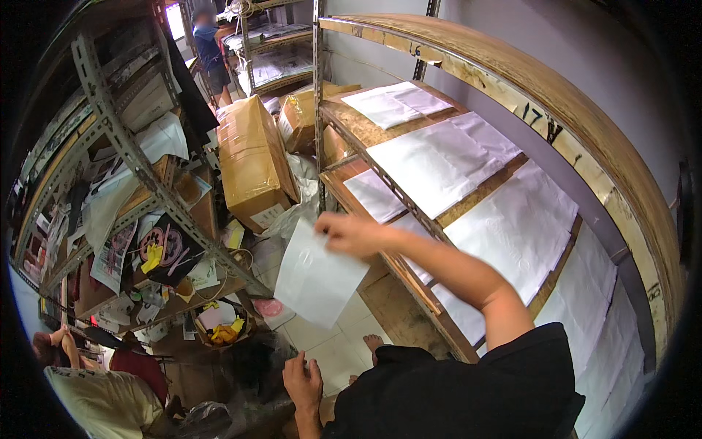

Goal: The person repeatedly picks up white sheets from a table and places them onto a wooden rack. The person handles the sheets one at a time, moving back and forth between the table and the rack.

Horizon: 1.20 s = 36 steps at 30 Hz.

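Observation:
My right hand (354, 234) is stretched out in front of me, its fingers pinched on the upper edge of a white sheet (314, 278). The sheet hangs over the tiled floor, tilted, with a faint mark near its top. Low in the picture, my left hand (302, 380) is near my body, fingers loosely bent and thumb apart, holding nothing. To the right of my right arm, white sheets (512, 227) lie in overlapping stacks along a wooden shelf. More white sheets (373, 194) rest on a lower shelf board, partly hidden by the arm and the shelf edge.
A large taped cardboard box (248, 150) stands ahead, beside crumpled clear plastic (303, 183). At left, a metal rack (146, 168) holds papers and clutter. A box of yellow scraps (223, 324) sits below it. One person (212, 55) stands far back; another (110, 395) is lower left.

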{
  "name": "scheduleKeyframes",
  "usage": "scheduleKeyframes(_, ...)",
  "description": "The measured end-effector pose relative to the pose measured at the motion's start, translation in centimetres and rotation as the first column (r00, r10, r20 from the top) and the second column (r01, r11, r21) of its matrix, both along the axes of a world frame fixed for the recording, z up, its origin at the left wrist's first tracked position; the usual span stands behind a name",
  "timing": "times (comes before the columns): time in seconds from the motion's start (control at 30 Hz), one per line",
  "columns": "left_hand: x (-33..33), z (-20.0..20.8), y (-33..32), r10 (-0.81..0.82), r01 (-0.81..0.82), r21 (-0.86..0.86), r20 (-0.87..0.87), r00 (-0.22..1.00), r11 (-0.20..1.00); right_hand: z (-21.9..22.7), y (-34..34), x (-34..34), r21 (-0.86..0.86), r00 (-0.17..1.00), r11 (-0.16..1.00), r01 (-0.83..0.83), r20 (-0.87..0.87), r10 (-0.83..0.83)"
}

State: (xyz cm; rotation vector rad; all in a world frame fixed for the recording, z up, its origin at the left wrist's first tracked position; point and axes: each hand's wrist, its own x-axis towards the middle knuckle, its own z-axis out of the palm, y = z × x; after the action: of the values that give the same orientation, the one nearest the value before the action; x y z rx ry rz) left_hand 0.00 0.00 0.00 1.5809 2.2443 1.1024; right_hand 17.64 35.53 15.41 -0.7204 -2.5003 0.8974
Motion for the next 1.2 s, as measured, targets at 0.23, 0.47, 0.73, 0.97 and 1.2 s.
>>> scheduleKeyframes(0.23,0.8,-10.2,0.4,0.014,0.008,-0.330,0.064,0.998,0.944,5.3,16.5,17.8,-0.220,0.829,0.865,0.451,-0.254,-0.498)
scheduleKeyframes(0.47,3.3,-13.8,2.0,0.132,0.045,-0.580,0.259,0.957,0.814,4.8,21.7,37.5,-0.337,0.276,0.319,0.886,-0.170,-0.946)
scheduleKeyframes(0.73,2.9,-18.4,5.9,0.127,0.074,-0.564,0.309,0.942,0.822,0.9,22.1,45.6,-0.404,-0.053,-0.020,0.915,-0.071,-0.996)
scheduleKeyframes(0.97,2.3,-15.4,8.7,0.132,0.038,-0.558,0.260,0.957,0.829,-0.7,21.6,47.0,-0.391,-0.111,-0.092,0.916,-0.026,-0.993)
scheduleKeyframes(1.2,1.9,-17.1,8.4,0.113,0.084,-0.583,0.293,0.949,0.808,-1.5,20.7,46.6,-0.385,-0.123,-0.111,0.916,-0.008,-0.992)
